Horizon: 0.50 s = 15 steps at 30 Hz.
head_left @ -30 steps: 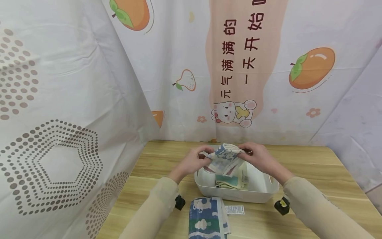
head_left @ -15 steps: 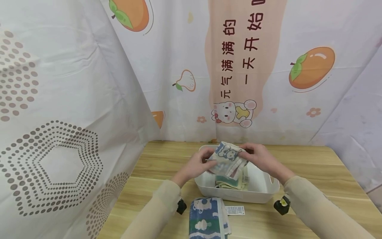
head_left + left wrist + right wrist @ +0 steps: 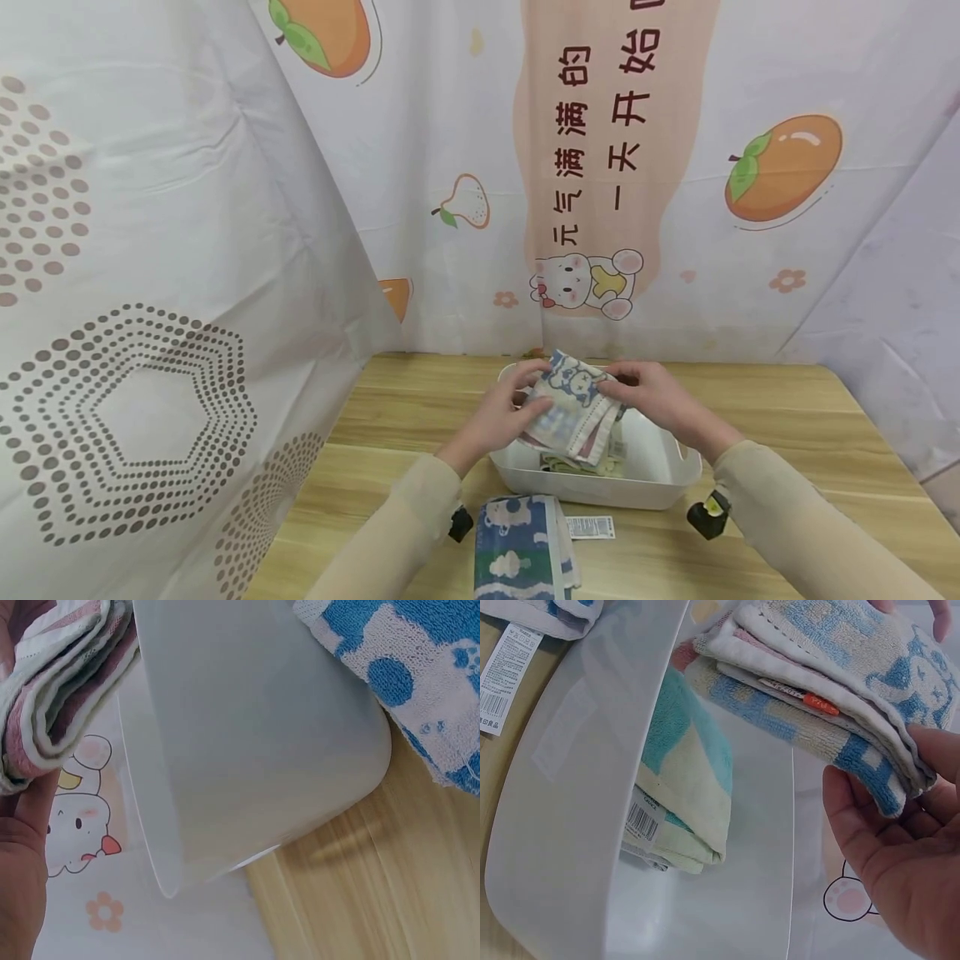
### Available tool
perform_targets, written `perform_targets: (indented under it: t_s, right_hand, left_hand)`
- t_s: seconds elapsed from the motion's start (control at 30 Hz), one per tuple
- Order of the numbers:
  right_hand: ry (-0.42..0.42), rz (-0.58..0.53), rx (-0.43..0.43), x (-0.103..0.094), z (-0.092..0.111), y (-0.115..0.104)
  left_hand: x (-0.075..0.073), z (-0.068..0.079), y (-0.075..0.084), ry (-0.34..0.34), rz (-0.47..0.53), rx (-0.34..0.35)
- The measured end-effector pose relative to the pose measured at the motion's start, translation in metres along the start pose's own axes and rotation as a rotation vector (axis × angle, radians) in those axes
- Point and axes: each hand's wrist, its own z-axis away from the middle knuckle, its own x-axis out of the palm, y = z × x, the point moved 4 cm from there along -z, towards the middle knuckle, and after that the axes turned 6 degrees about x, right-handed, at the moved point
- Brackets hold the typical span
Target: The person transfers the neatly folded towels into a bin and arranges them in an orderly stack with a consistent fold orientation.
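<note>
A folded towel [image 3: 573, 404], cream and blue with a bear pattern and pink inner layers, is held over the white plastic bin [image 3: 637, 493]. My left hand [image 3: 512, 408] grips its left side, thumb in front; in the left wrist view the folded layers [image 3: 56, 697] show between thumb and fingers. At the towel's right corner my right hand [image 3: 651, 398] pinches the stacked layers. A small orange tag [image 3: 821, 703] pokes out between them in the right wrist view. Inside the bin lies a teal and pale-yellow folded towel [image 3: 686, 765] with a barcode label.
In front of the bin, a blue and green patterned towel [image 3: 517, 550] lies folded on the wooden table [image 3: 780, 417], a white paper label [image 3: 591, 527] sticking out beside it. A printed curtain [image 3: 450, 125] hangs behind the table and along the left.
The held towel has tilted and come slightly lower and nearer, its bear face turning more into view. My left hand has shifted a little to the right along it; the right keeps its pinch.
</note>
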Motion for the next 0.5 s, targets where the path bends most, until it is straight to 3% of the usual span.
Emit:
perform_targets:
  t_s: [0.27, 0.4, 0.5]
  right_hand:
    - [-0.019, -0.031, 0.02, 0.0018, -0.0001, 0.0014]
    - [-0.027, -0.037, 0.021, 0.0023, -0.0008, 0.0017]
    - [-0.03, -0.046, 0.028, 0.0022, -0.0015, 0.0026]
  left_hand:
    - [0.0021, 0.0002, 0.0066, -0.061, -0.066, 0.069]
    - [0.0017, 0.0002, 0.0102, -0.051, -0.134, 0.135]
    - [0.0015, 0.0001, 0.0086, -0.022, -0.153, 0.108]
